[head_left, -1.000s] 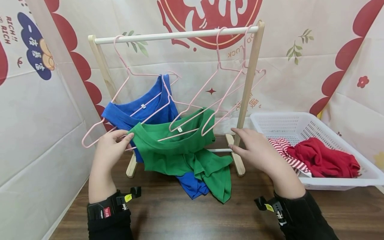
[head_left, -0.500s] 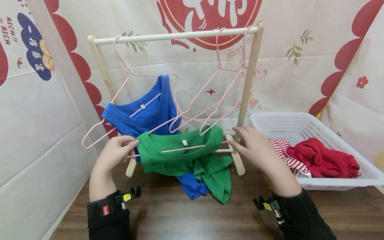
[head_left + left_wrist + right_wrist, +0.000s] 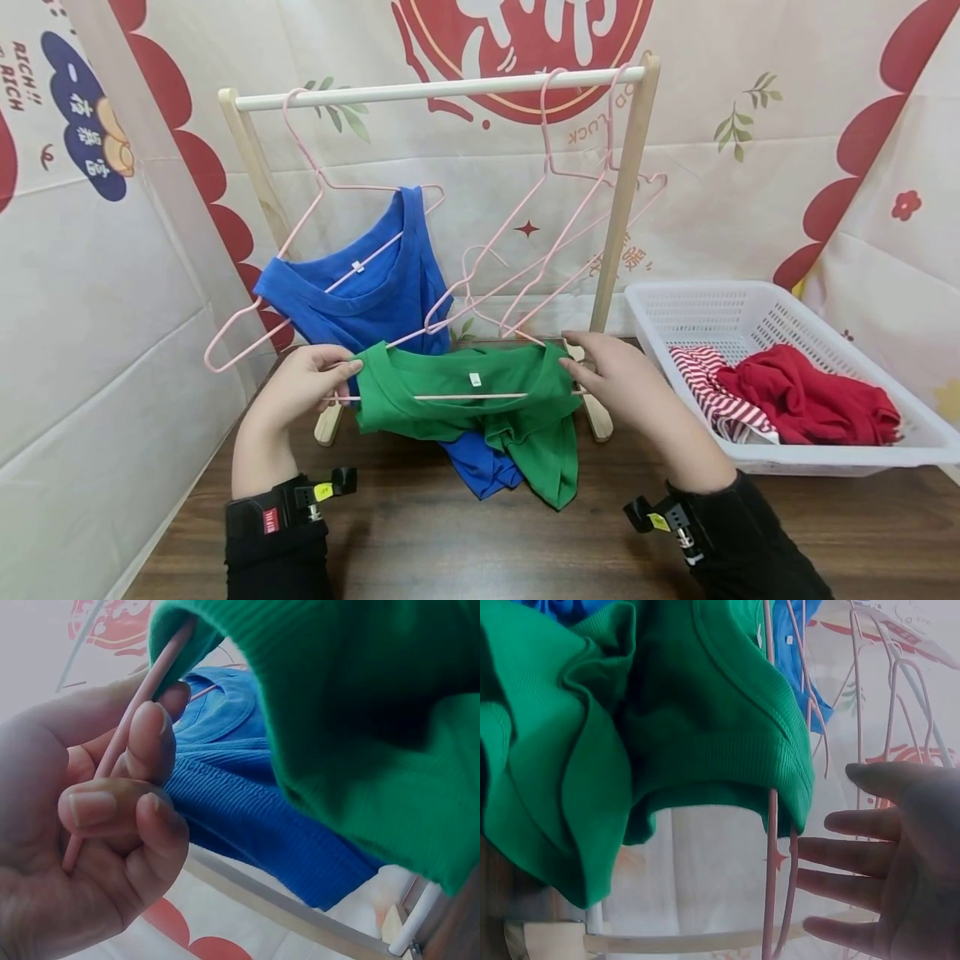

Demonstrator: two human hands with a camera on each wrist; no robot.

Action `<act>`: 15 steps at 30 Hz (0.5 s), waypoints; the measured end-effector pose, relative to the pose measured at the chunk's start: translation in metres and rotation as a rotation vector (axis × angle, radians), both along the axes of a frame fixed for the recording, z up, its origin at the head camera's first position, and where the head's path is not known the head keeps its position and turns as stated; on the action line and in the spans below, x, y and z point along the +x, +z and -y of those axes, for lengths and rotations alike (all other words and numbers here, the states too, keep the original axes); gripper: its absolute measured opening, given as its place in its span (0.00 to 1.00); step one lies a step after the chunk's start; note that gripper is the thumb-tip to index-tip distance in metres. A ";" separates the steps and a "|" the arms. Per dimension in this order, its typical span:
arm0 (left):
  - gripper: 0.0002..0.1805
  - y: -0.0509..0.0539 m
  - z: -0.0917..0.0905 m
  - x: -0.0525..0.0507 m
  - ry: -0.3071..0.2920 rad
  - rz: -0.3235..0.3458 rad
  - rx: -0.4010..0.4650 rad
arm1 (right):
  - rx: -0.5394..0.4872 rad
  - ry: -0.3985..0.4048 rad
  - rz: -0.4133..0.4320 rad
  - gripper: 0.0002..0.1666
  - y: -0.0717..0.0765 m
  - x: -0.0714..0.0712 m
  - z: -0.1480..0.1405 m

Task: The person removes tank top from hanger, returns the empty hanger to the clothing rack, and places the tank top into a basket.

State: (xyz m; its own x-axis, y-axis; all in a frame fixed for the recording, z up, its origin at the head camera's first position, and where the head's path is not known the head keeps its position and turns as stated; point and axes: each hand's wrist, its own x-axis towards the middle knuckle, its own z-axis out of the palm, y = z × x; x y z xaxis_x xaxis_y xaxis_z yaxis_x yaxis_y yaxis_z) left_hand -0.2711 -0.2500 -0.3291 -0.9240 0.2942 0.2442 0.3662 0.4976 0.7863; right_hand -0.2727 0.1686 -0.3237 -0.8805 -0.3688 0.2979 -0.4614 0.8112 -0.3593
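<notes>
My left hand (image 3: pixel 300 387) holds one end of a pink hanger (image 3: pixel 472 397), its fingers curled round the wire in the left wrist view. A green tank top (image 3: pixel 457 417) hangs on this hanger, both straps over it, with a white neck label showing. The hanger's hook points toward the rack. My right hand (image 3: pixel 626 383) is beside the other end of the hanger; in the right wrist view its fingers (image 3: pixel 847 855) are straight, the tips close to the wire. Whether they touch it I cannot tell. Behind, a blue tank top (image 3: pixel 360 300) hangs on another pink hanger.
A wooden rack with a white rail (image 3: pixel 450 87) stands on the brown table (image 3: pixel 465 550). Two bare pink hangers (image 3: pixel 517 200) hang at its right end. On the right, a white basket (image 3: pixel 847 456) holds red cloth (image 3: pixel 810 396) and red-striped cloth (image 3: pixel 720 392).
The held hanger has swung down and toward me, its hook shifting right. The green tank top's neckline has come lower and more level. My left hand has moved slightly right and down.
</notes>
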 end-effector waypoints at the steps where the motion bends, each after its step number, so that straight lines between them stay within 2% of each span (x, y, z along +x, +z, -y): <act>1: 0.10 0.000 -0.001 0.000 -0.006 0.005 0.003 | 0.000 -0.002 0.017 0.28 0.000 0.000 0.001; 9: 0.10 -0.001 -0.007 -0.002 -0.088 0.043 0.002 | 0.083 -0.006 0.079 0.23 -0.002 -0.001 0.002; 15: 0.10 -0.001 -0.013 -0.004 -0.140 0.075 -0.015 | 0.158 0.035 0.067 0.05 -0.003 -0.002 -0.002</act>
State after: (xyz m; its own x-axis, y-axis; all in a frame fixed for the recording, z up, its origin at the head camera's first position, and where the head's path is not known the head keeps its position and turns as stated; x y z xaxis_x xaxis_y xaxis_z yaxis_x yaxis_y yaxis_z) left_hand -0.2751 -0.2372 -0.3299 -0.8893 0.4242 0.1710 0.3735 0.4576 0.8069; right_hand -0.2750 0.1707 -0.3268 -0.8821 -0.4374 0.1750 -0.4698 0.8438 -0.2594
